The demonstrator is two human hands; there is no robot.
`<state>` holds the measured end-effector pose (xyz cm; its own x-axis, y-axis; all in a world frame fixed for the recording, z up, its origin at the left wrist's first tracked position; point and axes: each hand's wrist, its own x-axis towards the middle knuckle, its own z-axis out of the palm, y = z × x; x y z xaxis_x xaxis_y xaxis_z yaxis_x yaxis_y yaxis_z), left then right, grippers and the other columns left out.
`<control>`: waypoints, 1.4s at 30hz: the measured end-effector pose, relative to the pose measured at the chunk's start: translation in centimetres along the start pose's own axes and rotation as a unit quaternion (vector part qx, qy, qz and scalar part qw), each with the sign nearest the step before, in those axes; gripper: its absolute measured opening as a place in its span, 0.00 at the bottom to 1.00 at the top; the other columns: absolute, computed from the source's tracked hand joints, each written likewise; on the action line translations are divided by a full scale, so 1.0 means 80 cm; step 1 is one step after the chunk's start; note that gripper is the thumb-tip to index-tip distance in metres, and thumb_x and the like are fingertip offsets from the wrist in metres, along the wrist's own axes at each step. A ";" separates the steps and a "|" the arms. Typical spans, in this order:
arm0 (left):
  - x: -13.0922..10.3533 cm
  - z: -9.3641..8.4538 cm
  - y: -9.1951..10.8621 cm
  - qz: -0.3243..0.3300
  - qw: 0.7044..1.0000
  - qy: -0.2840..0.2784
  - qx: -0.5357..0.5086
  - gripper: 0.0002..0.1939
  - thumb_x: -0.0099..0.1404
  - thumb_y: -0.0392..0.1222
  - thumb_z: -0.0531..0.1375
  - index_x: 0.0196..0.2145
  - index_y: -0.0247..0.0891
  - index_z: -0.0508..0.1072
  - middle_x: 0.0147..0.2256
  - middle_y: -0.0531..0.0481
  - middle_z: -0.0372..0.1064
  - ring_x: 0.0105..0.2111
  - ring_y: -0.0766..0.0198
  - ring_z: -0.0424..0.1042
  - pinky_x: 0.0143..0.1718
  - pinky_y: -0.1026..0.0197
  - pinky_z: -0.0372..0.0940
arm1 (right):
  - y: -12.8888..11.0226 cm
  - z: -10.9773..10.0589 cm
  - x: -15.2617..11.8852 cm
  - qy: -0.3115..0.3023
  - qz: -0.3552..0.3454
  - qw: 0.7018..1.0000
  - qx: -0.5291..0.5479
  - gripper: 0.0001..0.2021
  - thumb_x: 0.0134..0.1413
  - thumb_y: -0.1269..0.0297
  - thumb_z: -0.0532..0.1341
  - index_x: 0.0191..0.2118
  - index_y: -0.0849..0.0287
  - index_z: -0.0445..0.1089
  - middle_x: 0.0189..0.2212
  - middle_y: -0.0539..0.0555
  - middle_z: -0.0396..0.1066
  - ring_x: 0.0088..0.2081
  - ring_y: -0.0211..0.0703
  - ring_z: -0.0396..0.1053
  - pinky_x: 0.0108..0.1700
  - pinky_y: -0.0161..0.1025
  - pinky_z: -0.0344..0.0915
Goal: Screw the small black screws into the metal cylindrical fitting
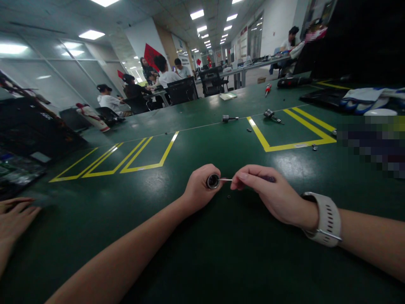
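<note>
Left hand (198, 191): one, ours, fingers curled tight around a dark metal cylinder (212, 181), its round open end facing us.
Right hand (276, 195): one, ours, fingertips pinched on a slim tool (226, 180), its thin shaft pointing at the cylinder's side; whether the tip touches, we cannot tell.
Cylinder, location: above the near part of the green table (190, 147), inside our left fist.
Loose ring (228, 196): one, tiny, on the table just below the gap between our hands.
Shafted metal parts: two, lying beyond our hands; one (229, 118) left of the right-hand yellow outline (267, 148), one (274, 116) within it.
Small hardware: one dark piece (249, 130) beside the outline's left line; a small cluster (314, 147) just outside its near edge.
Red-handled tool (268, 89): one, towards the far edge.
Gloves (370, 98): white and blue, far right.
Wristwatch (325, 219): pale strap, our right wrist.
Co-worker's hand (17, 217): resting at the left edge, well apart from ours.
</note>
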<state>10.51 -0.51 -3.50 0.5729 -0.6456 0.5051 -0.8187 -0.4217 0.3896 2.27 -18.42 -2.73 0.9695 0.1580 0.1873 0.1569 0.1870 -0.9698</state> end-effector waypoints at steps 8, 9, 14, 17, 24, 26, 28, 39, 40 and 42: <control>0.000 -0.002 0.003 0.013 1.000 -0.011 -0.024 0.06 0.56 0.34 0.58 0.24 0.37 0.62 0.22 0.56 0.61 0.23 0.70 0.61 0.24 0.66 0.55 | -0.004 0.001 0.000 -0.030 0.042 0.998 0.042 0.08 0.57 0.64 0.57 0.33 0.58 0.73 0.33 0.51 0.72 0.37 0.40 0.67 0.40 0.39 0.60; 0.000 -0.002 0.003 0.019 0.999 -0.016 -0.024 0.07 0.56 0.35 0.58 0.24 0.37 0.62 0.22 0.56 0.61 0.23 0.70 0.61 0.24 0.66 0.55 | -0.005 0.000 0.000 -0.032 0.047 0.997 0.046 0.08 0.57 0.64 0.57 0.32 0.59 0.74 0.32 0.52 0.72 0.36 0.40 0.67 0.40 0.40 0.60; 0.001 -0.002 0.004 0.036 0.998 -0.040 -0.017 0.07 0.57 0.35 0.59 0.24 0.37 0.62 0.23 0.55 0.61 0.23 0.69 0.61 0.24 0.66 0.56 | -0.004 -0.003 0.001 -0.031 0.015 0.999 0.010 0.10 0.57 0.65 0.56 0.30 0.59 0.74 0.28 0.51 0.72 0.35 0.40 0.68 0.43 0.41 0.60; 0.001 -0.002 0.004 0.030 0.999 -0.045 -0.005 0.07 0.57 0.36 0.59 0.24 0.37 0.62 0.23 0.55 0.61 0.23 0.69 0.61 0.25 0.66 0.56 | -0.002 -0.005 0.000 -0.005 -0.007 1.000 -0.029 0.11 0.57 0.66 0.55 0.28 0.59 0.73 0.26 0.50 0.71 0.34 0.40 0.68 0.41 0.40 0.60; 0.000 0.001 -0.001 0.009 0.999 -0.026 0.022 0.07 0.57 0.36 0.59 0.24 0.37 0.62 0.23 0.55 0.61 0.24 0.69 0.61 0.25 0.66 0.56 | -0.011 0.000 -0.007 0.024 -0.068 0.986 -0.152 0.12 0.58 0.66 0.53 0.29 0.60 0.71 0.27 0.51 0.69 0.32 0.41 0.66 0.37 0.40 0.60; -0.001 0.002 -0.001 0.016 0.999 -0.035 0.030 0.07 0.58 0.36 0.58 0.24 0.37 0.63 0.23 0.55 0.61 0.24 0.69 0.61 0.25 0.66 0.56 | -0.014 0.004 -0.008 0.018 -0.075 0.975 -0.207 0.11 0.57 0.65 0.53 0.28 0.60 0.71 0.27 0.52 0.69 0.32 0.41 0.66 0.36 0.40 0.60; -0.001 0.001 0.000 0.026 0.998 -0.041 0.039 0.07 0.59 0.36 0.57 0.24 0.37 0.63 0.23 0.55 0.61 0.23 0.69 0.61 0.25 0.66 0.55 | -0.016 0.006 -0.008 0.007 -0.073 0.973 -0.219 0.11 0.56 0.65 0.54 0.28 0.60 0.70 0.26 0.52 0.68 0.31 0.41 0.65 0.36 0.40 0.60; -0.002 0.000 0.000 0.052 0.997 -0.046 0.021 0.06 0.59 0.34 0.58 0.25 0.37 0.63 0.25 0.55 0.62 0.24 0.69 0.61 0.25 0.66 0.55 | 0.001 -0.008 0.008 0.004 0.084 0.991 0.101 0.12 0.55 0.66 0.55 0.26 0.62 0.71 0.25 0.53 0.69 0.31 0.40 0.66 0.37 0.40 0.61; -0.002 0.000 0.000 0.048 0.998 -0.044 0.024 0.06 0.58 0.34 0.58 0.25 0.37 0.63 0.25 0.55 0.62 0.24 0.69 0.61 0.25 0.66 0.55 | 0.001 -0.009 0.007 0.008 0.070 0.994 0.089 0.12 0.56 0.65 0.54 0.26 0.61 0.71 0.25 0.52 0.69 0.31 0.40 0.66 0.37 0.40 0.61; -0.001 0.000 0.000 0.037 0.998 -0.039 0.035 0.06 0.58 0.35 0.58 0.25 0.37 0.63 0.24 0.55 0.62 0.24 0.69 0.61 0.25 0.66 0.55 | -0.001 -0.008 0.004 0.017 0.024 0.999 0.037 0.12 0.57 0.65 0.53 0.27 0.60 0.71 0.26 0.52 0.69 0.32 0.40 0.66 0.38 0.40 0.61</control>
<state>10.44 -0.47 -3.52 0.5088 -0.7229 0.4675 -0.8606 -0.4136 0.2972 2.68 -18.97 -2.71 0.9817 0.1353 0.1339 0.0968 0.2509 -0.9632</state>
